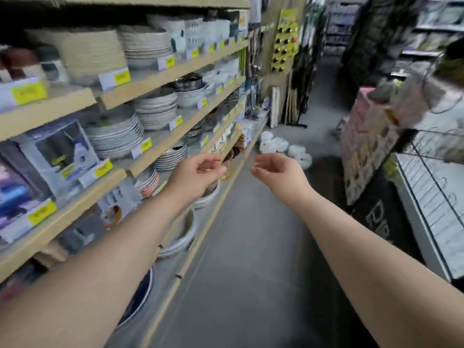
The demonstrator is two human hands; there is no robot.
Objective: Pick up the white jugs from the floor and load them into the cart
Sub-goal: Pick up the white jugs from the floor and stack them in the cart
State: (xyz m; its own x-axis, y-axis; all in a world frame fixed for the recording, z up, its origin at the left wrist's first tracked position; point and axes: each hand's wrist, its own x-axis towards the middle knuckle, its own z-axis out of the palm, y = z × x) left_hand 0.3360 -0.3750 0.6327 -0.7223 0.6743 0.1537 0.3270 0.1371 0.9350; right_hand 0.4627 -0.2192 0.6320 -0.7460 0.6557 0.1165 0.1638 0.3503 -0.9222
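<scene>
White jugs, rounded and glossy, lie in a loose cluster on the floor at the far end of the aisle. They sit just beside the foot of the left-hand shelving, and a second group lies a little to their right. Motion blur hides their handles and their exact number.

The floor is smooth, dark grey and matt, with a pale yellow strip along the shelf base.

Both bare forearms reach forward over the near floor. The left hand and the right hand are raised side by side, apart from each other. The fingers of both are loosely curled and neither holds anything. The jugs lie beyond the hands and well apart from them, showing just above and to the right of the right hand.

On the right edge stands the wire cart, with thin dark metal rods over pale contents.

Beside it, farther off, is a pink floral-printed carton, and below that a black panel with white lettering.

The left side is filled by tiered shelves with light wood-coloured edges and yellow price labels. They carry stacked round plates, bowls and a coarse woven basket.

A yellow display card of small dark knobs hangs at the far end of the shelving.
</scene>
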